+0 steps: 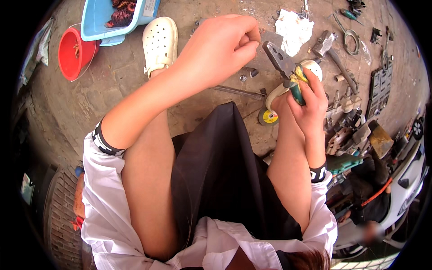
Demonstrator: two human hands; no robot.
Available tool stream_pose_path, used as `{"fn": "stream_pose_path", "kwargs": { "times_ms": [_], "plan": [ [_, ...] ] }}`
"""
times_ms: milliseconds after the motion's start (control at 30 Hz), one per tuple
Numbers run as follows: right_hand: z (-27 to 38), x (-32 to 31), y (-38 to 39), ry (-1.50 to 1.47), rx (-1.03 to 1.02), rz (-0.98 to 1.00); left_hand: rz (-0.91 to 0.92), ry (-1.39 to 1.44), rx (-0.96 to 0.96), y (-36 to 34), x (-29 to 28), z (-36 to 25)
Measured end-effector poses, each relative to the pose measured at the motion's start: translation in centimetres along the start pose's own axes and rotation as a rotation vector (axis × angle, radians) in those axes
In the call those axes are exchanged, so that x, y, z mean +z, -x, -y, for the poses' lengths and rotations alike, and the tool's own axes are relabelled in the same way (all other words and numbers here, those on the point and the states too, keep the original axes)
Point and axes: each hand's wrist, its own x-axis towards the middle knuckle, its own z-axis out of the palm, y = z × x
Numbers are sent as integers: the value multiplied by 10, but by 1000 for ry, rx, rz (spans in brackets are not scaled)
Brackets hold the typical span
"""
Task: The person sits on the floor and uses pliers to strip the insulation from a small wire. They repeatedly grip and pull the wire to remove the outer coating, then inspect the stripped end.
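Combination pliers [282,63] with green and yellow handles are gripped in my right hand [310,101], their metal head pointing up and left. Close to the pliers' jaws, but apart from them, my left hand [225,47] is raised with the thumb pressed to curled fingers. Whatever sits in that pinch, if anything, is hidden from view. Below my left hand a thin metal bar [238,92] lies on the ground between my feet. Beside my right foot there is a round disc with a yellow label [270,117].
A hammer [339,60], a white crumpled cloth [294,30] and a dark tool-case insert [379,92] lie at the right. Metal parts [346,101] are heaped there. At the left stand a red bucket [67,54] and a blue basin [96,22]. Another person [371,202] is at the lower right.
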Motion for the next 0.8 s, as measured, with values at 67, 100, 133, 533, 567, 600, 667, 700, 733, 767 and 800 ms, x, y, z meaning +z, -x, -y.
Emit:
{"fn": "stream_pose_path", "kwargs": {
  "times_ms": [67, 100, 133, 533, 567, 600, 667, 700, 733, 767, 800],
  "plan": [
    [3, 0, 2, -47, 13, 31, 46, 76, -59, 7, -1, 0],
    [5, -1, 3, -70, 20, 46, 87, 152, -119, 10, -2, 0],
    [5, -1, 5, -90, 24, 67, 129, 230, -180, 13, -3, 0],
    [6, -5, 19, -348, 100, 196, 383, 704, -424, 29, -22, -12],
    [5, -5, 20, -387, 117, 202, 404, 731, -404, 29, -24, -12],
    [5, -6, 20, -426, 134, 208, 372, 783, -409, 30, -23, -12],
    [4, -6, 17, -435, 115, 198, 305, 889, -416, 32, -20, -10],
    [4, -6, 16, -439, 104, 193, 289, 863, -421, 33, -20, -11],
    [4, -6, 16, -443, 112, 193, 274, 836, -427, 34, -22, -12],
    [5, -5, 17, -447, 119, 194, 258, 809, -433, 34, -22, -13],
    [6, -5, 18, -451, 125, 195, 246, 799, -427, 34, -22, -13]
  ]
}}
